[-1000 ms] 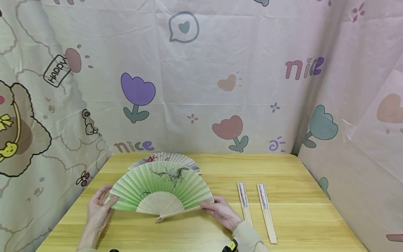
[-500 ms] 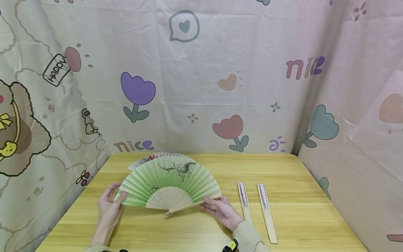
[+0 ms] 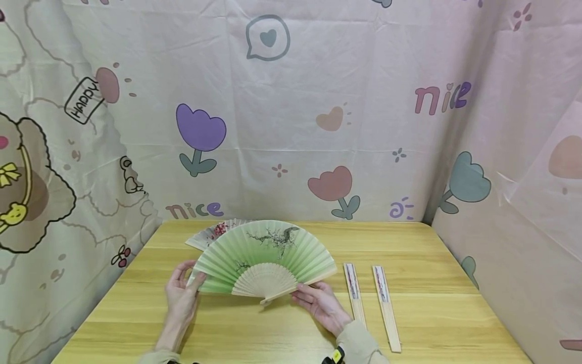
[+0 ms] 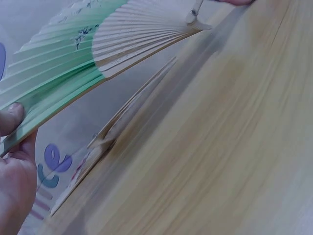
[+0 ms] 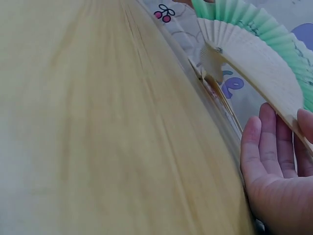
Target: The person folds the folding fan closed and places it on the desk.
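A spread green folding fan (image 3: 273, 247) with a painted dark branch and pale ribs is held up above the table. My left hand (image 3: 181, 293) pinches its left edge, thumb on the front face and fingers behind, as the left wrist view shows. At the right side, my right hand (image 3: 322, 307) holds the outer guard stick between thumb and fingers; in the right wrist view that hand's other fingers extend under the stick. The fan's pivot end (image 3: 265, 302) points down toward the person, between the hands.
Behind the green fan, a spread white-grey fan (image 3: 204, 237) with red blossoms stands on the wooden table (image 3: 436, 308), partly hidden. Right of my right hand lie two folded fans, an inner one (image 3: 353, 290) and an outer one (image 3: 386, 308). Patterned cloth (image 3: 282, 101) hangs behind the table.
The green fan has shifted right and slightly up, covering more of the white-grey fan's right side. My left hand moves right with it; my right hand stays nearly in place, now nearer the pivot.
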Action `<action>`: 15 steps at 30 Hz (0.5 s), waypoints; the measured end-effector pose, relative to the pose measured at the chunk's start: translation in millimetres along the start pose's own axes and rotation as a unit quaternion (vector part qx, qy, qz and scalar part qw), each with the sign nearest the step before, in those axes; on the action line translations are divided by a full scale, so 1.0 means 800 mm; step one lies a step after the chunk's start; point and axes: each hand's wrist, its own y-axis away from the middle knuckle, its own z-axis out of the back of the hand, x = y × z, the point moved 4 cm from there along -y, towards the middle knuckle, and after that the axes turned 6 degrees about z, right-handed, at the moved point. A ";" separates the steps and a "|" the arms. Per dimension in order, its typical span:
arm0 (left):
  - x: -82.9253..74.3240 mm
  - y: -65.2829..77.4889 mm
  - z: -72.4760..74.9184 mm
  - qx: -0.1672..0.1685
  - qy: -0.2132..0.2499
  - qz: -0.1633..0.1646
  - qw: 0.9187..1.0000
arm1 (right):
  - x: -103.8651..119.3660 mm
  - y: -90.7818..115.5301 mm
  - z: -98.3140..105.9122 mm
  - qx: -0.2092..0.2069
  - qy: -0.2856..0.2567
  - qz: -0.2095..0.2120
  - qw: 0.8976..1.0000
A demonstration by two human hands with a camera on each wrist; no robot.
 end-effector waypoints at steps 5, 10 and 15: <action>0.009 0.003 -0.016 0.001 0.006 0.000 1.000 | 0.001 0.001 0.000 -0.005 0.000 0.010 1.000; 0.016 0.004 -0.028 -0.013 -0.009 0.000 1.000 | 0.001 0.003 -0.002 -0.003 0.008 0.024 1.000; 0.022 0.006 -0.039 -0.040 -0.023 0.022 0.999 | 0.002 0.004 -0.003 -0.033 0.004 0.039 0.999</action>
